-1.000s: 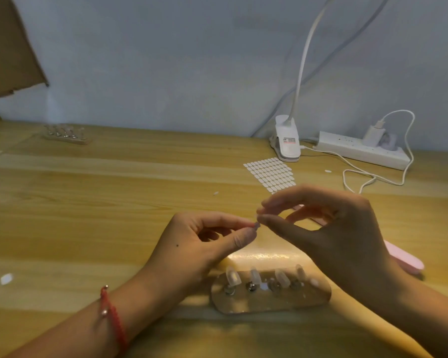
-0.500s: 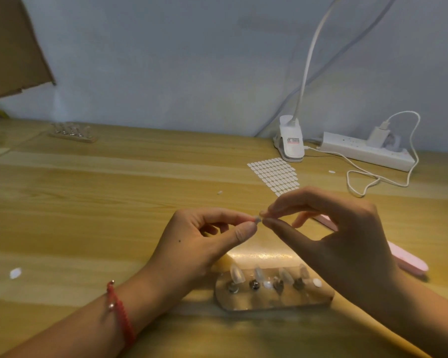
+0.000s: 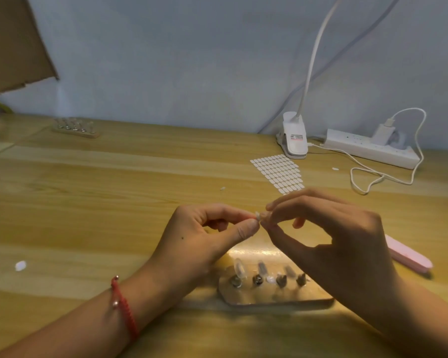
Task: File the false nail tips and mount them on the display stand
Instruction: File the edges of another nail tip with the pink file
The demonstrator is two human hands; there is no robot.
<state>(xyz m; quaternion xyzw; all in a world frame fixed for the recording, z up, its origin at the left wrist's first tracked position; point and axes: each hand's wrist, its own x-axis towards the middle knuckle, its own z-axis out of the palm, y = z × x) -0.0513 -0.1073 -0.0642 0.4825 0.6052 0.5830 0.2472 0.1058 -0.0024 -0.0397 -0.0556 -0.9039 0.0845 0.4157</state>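
A small clear false nail tip (image 3: 257, 215) is pinched between the thumb and forefinger of my left hand (image 3: 204, 239). My right hand (image 3: 331, 241) meets it from the right, its thumb and forefinger tips pinching at the same tip. Below both hands lies a wooden display stand (image 3: 269, 297) with a row of metal pegs; several clear nail tips (image 3: 239, 270) stand mounted on it. My right hand covers the stand's right end. A pink nail file (image 3: 409, 257) lies on the table behind my right wrist.
A sheet of white adhesive tabs (image 3: 278, 173) lies beyond the hands. At the back right are a clip lamp (image 3: 294, 136), a power strip (image 3: 370, 149) and its white cable (image 3: 373, 174). A second stand (image 3: 75, 127) sits far left. Loose white scraps (image 3: 20, 265) dot the wooden table (image 3: 88, 202).
Both hands have stayed together above the stand. My right fingertips have closed in onto the nail tip held by my left hand. The view has shifted slightly.
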